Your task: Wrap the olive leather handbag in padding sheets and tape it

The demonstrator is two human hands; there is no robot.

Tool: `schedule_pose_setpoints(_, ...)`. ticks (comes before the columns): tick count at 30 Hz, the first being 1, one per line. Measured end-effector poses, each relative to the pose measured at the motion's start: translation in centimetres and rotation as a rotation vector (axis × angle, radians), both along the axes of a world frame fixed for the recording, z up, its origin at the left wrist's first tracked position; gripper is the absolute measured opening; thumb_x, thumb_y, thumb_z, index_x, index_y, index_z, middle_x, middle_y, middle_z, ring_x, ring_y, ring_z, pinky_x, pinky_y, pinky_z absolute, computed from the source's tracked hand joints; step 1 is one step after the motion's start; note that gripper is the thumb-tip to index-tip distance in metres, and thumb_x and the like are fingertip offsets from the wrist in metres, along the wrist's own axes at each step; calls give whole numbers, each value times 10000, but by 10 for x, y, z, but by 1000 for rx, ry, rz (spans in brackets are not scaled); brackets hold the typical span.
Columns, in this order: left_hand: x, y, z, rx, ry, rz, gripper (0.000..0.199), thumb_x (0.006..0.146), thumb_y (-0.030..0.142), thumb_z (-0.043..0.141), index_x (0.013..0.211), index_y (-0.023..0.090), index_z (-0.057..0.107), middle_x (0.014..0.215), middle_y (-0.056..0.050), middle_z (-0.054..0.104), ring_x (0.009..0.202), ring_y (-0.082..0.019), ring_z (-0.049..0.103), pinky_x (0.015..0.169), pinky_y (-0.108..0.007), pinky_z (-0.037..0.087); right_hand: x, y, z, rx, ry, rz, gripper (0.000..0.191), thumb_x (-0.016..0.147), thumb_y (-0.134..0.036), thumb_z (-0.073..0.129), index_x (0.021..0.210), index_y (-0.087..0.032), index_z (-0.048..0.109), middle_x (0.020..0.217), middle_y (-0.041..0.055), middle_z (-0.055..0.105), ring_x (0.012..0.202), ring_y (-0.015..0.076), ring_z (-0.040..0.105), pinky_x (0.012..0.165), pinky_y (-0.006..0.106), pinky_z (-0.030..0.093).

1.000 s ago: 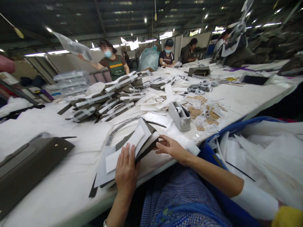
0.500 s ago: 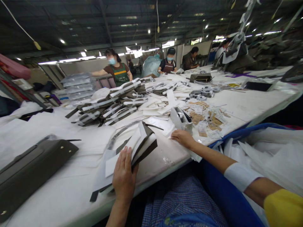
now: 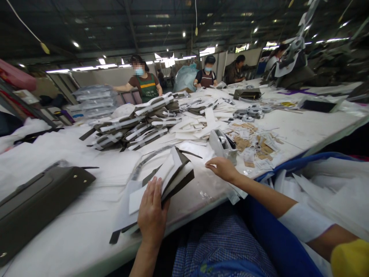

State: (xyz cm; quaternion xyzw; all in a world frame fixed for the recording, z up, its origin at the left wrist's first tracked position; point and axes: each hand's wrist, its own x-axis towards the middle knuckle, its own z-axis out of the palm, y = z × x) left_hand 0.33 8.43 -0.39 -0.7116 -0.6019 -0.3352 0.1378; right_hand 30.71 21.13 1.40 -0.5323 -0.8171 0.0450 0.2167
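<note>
A folded dark olive bag (image 3: 184,181) lies at the table's near edge, with white padding sheets (image 3: 155,181) over it and a plastic-wrapped handle curving behind. My left hand (image 3: 151,209) grips its near side, fingers flat on the white sheet and thumb underneath at the fold. To the right, my right hand (image 3: 223,168) hovers just in front of a grey tape dispenser (image 3: 217,144), thumb and fingertips pinched together. Whatever sits in that pinch is too small to make out. A roll shows inside the dispenser.
Another olive bag (image 3: 49,200) lies at left. Behind stands a pile of folded, wrapped bags (image 3: 135,129). Tags with strings (image 3: 259,148) are scattered right of the dispenser. A blue-rimmed bin (image 3: 300,159) of white sheets adjoins the table's right edge. Co-workers (image 3: 147,84) stand across the table.
My right hand has come slightly away from the dispenser, its fingers now in a pinch. My left hand keeps its hold on the bag. The view has shifted a little.
</note>
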Motion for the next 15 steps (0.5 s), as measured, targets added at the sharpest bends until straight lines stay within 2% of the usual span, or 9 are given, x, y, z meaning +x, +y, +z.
schedule_pose_setpoints(3, -1, 0, 2, 13, -9, 5, 770, 899, 171, 602, 1543, 266, 191, 1522, -77, 425, 1400, -266, 393, 1134, -433, 374, -3, -4, 5, -10, 100, -30, 168, 896, -339, 638, 949, -247, 769, 1004, 28, 769, 958, 239, 708, 860, 345, 518)
schedule_pose_setpoints(6, -1, 1, 3, 22, -24, 7, 759, 903, 173, 595, 1542, 261, 196, 1519, -88, 427, 1396, -268, 399, 1127, -431, 382, -11, -15, 11, -159, 182, 140, 191, 879, -399, 653, 959, -268, 766, 974, 7, 774, 932, 215, 716, 860, 312, 526)
schedule_pose_setpoints(8, -1, 2, 4, 20, -29, 9, 752, 907, 177, 589, 1543, 258, 195, 1517, -94, 429, 1396, -271, 399, 1124, -434, 386, -20, -20, 11, -248, 179, 262, 277, 892, -456, 624, 1054, -267, 746, 1033, 23, 765, 968, 216, 710, 888, 310, 528)
schedule_pose_setpoints(12, 0, 3, 4, 15, -15, 1, 747, 920, 203, 582, 1546, 259, 180, 1510, -95, 439, 1395, -275, 400, 1117, -447, 397, -49, -16, -8, -143, 114, 287, 415, 940, -419, 544, 1277, -192, 632, 1328, 131, 626, 1209, 274, 596, 1034, 413, 465)
schedule_pose_setpoints(15, 2, 3, 3, 23, 6, -4, 743, 920, 197, 574, 1547, 259, 180, 1511, -96, 438, 1388, -286, 409, 1105, -461, 413, -75, -5, -33, -75, 62, 351, 383, 889, -352, 610, 1225, -174, 656, 1317, 158, 620, 1232, 318, 557, 1075, 505, 411)
